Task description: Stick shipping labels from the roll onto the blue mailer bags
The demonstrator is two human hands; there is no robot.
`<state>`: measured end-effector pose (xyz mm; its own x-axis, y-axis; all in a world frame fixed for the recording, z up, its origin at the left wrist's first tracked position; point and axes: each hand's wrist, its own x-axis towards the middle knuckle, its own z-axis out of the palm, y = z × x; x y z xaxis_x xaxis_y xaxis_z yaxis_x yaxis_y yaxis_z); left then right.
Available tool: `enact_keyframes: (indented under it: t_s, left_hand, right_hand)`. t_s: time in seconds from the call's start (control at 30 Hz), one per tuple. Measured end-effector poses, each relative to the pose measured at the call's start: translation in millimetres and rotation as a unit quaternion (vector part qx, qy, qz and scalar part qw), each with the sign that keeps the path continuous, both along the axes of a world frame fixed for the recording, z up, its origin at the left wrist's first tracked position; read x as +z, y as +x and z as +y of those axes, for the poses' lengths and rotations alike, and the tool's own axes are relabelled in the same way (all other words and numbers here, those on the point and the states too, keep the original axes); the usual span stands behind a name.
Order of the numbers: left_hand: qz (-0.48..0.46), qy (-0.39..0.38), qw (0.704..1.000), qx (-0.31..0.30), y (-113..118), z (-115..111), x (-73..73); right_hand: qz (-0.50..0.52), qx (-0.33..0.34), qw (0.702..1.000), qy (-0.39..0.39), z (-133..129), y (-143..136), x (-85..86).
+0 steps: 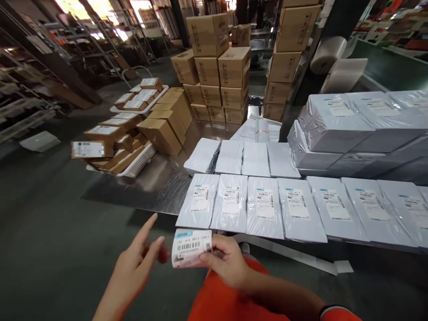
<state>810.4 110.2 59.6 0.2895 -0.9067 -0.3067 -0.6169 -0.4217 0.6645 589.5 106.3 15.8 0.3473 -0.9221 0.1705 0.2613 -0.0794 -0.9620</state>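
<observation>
My right hand pinches the right edge of a curled shipping label with a blue corner and barcodes, held in front of the table's near edge. To the left of the label is my left hand, its index finger and thumb apart, holding nothing. Just beyond the label, a row of white plastic-wrapped packages lies along the table edge, each with a similar label stuck on top. Behind that row sit several white packages with no label showing.
Larger wrapped stacks stand at the right. Brown cartons are piled behind the table. At the left, white baskets hold labelled brown boxes. A paper strip hangs below the table edge.
</observation>
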Motion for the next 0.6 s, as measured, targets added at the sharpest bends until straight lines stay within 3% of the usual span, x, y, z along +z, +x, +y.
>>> enact_keyframes:
  t_s: [0.07,0.17,0.3,0.43,0.6]
  left_hand:
    - [0.167,-0.062,0.984,-0.008,-20.0,10.8,-2.5]
    - [0.290,-0.072,0.954,0.016,-47.2,16.6,-3.9]
    - [0.305,-0.063,0.948,0.070,-60.7,3.1,-1.5]
    - [0.263,-0.067,0.962,0.031,-54.3,-14.2,1.4]
    - [0.201,-0.055,0.978,-0.022,-35.4,-16.7,-14.6]
  right_hand:
    - [-0.010,-0.014,1.000,0.014,-2.4,2.9,-0.9]
    - [0.016,-0.042,0.999,0.007,-5.7,6.1,-6.0]
    - [0.090,-0.089,0.992,-0.025,-14.8,4.7,-7.1]
    - [0.151,-0.228,0.958,-0.090,-31.5,1.9,0.6]
    - [0.190,-0.141,0.967,-0.092,-42.6,15.8,9.5]
